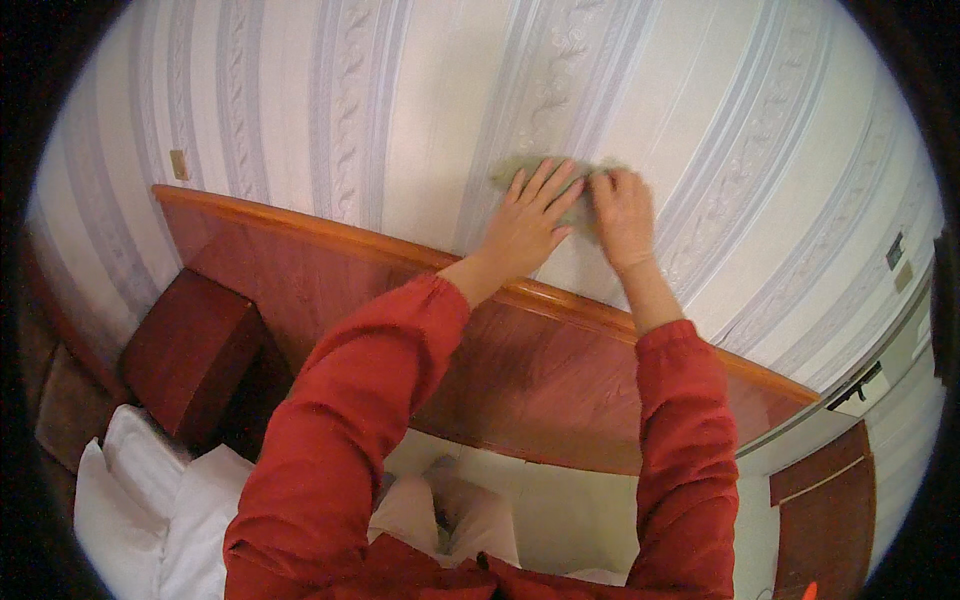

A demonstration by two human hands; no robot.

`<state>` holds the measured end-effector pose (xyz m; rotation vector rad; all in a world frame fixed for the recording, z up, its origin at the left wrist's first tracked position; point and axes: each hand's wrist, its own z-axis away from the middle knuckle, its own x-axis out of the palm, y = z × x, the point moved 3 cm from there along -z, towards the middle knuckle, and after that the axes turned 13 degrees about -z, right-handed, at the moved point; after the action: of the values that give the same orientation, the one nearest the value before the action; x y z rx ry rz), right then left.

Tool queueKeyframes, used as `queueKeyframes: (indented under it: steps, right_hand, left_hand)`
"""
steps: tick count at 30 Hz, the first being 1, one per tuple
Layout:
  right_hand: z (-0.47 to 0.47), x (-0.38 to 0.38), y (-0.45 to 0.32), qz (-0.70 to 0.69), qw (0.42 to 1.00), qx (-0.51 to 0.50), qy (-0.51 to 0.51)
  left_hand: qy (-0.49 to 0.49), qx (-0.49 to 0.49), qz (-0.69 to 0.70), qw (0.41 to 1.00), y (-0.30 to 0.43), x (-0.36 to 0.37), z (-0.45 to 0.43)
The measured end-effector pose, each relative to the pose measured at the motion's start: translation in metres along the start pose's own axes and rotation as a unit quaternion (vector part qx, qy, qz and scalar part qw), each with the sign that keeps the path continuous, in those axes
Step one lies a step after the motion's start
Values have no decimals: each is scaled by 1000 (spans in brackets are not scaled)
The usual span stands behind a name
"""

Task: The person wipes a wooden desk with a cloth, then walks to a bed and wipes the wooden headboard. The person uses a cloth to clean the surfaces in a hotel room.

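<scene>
A green cloth [514, 169] lies against the striped, patterned wallpaper [442, 97], just above the wooden headboard panel. My left hand [531, 217] rests on it with the fingers spread and pointing upward, pressing it to the wall. Close beside it on the right, my right hand [624, 214] has its fingers bent around part of the same cloth, blurred at the edge. Much of the cloth is hidden under both hands.
Below the hands runs the orange-brown trim [360, 244] of the headboard. A dark red wooden cabinet [184, 345] and white bedding [135, 510] are at the lower left. Wall plates [178, 165] show at the left and right.
</scene>
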<state>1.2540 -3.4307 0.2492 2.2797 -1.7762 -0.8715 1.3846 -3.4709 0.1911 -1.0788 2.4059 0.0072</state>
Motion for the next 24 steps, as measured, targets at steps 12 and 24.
queueKeyframes:
  steps: [12,24]
  right_hand:
    - [-48,-24,39,12,990,109,84]
    - [98,18,-37,-38,980,162,-110]
  left_hand:
    - [58,45,-109,991,0,-23,-111]
    - [-71,66,5,995,26,18,34]
